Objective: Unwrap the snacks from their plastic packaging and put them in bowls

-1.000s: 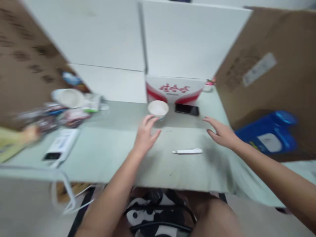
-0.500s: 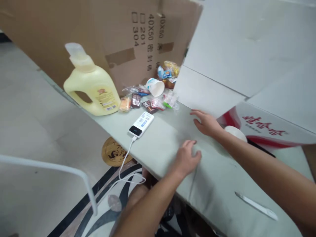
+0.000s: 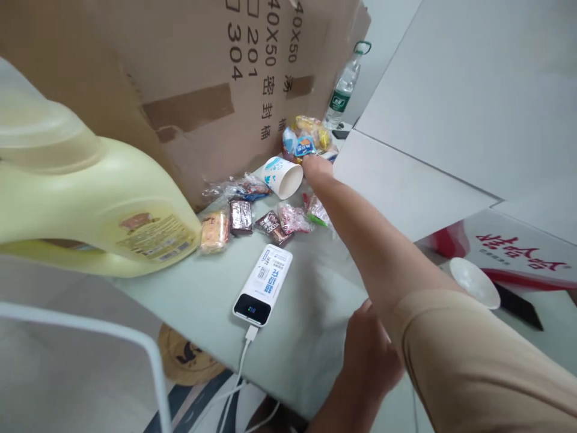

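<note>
My right hand (image 3: 318, 170) reaches to the back of the table, against a pile of wrapped snacks (image 3: 311, 133) with yellow and blue packets. Its fingers are mostly hidden, so I cannot see whether they grip a packet. Just left of it a white paper cup (image 3: 283, 178) with blue print lies on its side. My left hand (image 3: 372, 349) is low over the near part of the table, partly covered by my right forearm; its fingers hardly show. In front of the cup lie a brown snack packet (image 3: 274, 228), a pink-and-clear packet (image 3: 294, 218) and a dark wrapped snack (image 3: 241, 217).
A big yellow jug (image 3: 112, 204) stands at the left. A white power bank (image 3: 264, 282) with a cable lies near the edge. Behind are a cardboard box (image 3: 189, 72) and a water bottle (image 3: 343, 90). A white bowl (image 3: 474, 282) sits at the right by a white-and-red carton (image 3: 518, 249).
My right hand has moved forward and left to the snack pile. My left hand has shifted right and nearer to me. The view has come closer to the snacks, and the bottle shows now.
</note>
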The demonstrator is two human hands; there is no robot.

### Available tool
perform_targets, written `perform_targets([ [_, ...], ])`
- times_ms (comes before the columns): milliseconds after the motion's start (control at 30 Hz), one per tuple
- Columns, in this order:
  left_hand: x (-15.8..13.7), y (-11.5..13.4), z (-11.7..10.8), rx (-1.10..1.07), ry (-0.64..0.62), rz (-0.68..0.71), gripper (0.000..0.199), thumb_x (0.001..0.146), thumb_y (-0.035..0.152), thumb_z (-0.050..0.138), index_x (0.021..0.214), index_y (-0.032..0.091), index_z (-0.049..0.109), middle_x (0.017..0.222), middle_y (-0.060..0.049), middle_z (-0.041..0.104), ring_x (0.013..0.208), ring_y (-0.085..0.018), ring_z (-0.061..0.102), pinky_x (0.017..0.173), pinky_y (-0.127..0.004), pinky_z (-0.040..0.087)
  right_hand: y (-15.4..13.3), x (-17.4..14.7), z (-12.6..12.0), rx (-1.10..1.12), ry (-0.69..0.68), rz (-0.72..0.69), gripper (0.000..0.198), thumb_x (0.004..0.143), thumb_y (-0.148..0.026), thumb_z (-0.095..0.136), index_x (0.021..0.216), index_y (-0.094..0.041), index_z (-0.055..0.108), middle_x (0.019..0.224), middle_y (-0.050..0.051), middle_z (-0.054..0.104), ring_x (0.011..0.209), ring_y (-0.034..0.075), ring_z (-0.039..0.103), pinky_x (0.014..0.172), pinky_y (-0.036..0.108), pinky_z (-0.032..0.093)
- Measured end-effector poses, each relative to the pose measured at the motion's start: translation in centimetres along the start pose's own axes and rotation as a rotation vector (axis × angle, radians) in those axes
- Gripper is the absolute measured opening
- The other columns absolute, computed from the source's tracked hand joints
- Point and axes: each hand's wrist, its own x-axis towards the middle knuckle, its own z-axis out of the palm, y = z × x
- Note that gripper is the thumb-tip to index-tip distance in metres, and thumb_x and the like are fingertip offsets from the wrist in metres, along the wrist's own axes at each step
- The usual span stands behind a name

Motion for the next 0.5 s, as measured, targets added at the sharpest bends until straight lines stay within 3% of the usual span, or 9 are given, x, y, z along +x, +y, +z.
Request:
perform_targets([
  [233, -0.8, -0.3, 0.1, -0.053, -0.051, -0.007, 0.015, 0.08, 0.037, 0.062, 0.074, 0.023, 0.06, 0.077, -0.006, 0.064, 0.078, -0.022, 0.055, 0.066, -0.034, 0.044, 0.0, 0.1, 1.6, -0.059, 0.03, -0.004, 0.039, 0.101, -0.024, 0.041, 0.119, -0.009, 0.072, 0.115, 0.024, 0.072, 0.114, 0.03, 0.068, 0.094, 0.042, 0.052],
  [500, -1.7, 1.7, -1.2, 0.075, -0.051, 0.009, 0.028, 0.069, 0.024, 0.061, 0.054, 0.019, 0.039, 0.064, -0.002, 0.049, 0.067, -0.016, 0.046, 0.059, -0.031, 0.033, -0.2, -2.0, -1.5, -0.098, 0.039, -0.113, 0.042, 0.102, -0.024, 0.037, 0.125, -0.01, 0.068, 0.119, 0.027, 0.068, 0.122, 0.037, 0.063, 0.096, 0.05, 0.051],
])
